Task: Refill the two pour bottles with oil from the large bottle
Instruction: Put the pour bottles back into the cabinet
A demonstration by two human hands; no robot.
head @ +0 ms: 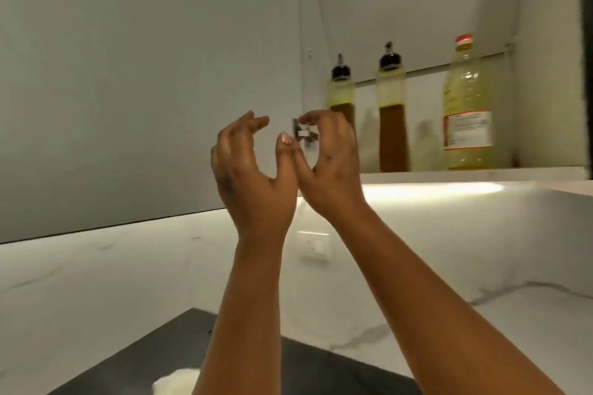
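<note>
1. While both hands hang raised with loosely curled fingers holding nothing, left hand (253, 167) and right hand (327, 157) sit left of and below the upright bottles on the shelf (449, 175).
2. Right hand is nearer the two pour bottles (341, 96) (391, 106); large bottle (467, 106) stands farthest right.

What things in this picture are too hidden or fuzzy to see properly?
All from the head view:
- Large bottle: the print on its label is too small and blurred to read.
- Left pour bottle: its lower part is hidden behind the right hand.
- Metal piece on the cupboard door: mostly covered by the right hand's fingers, so what it is stays unclear.
- White thing at the bottom: cut off by the edge and the left forearm.
</note>
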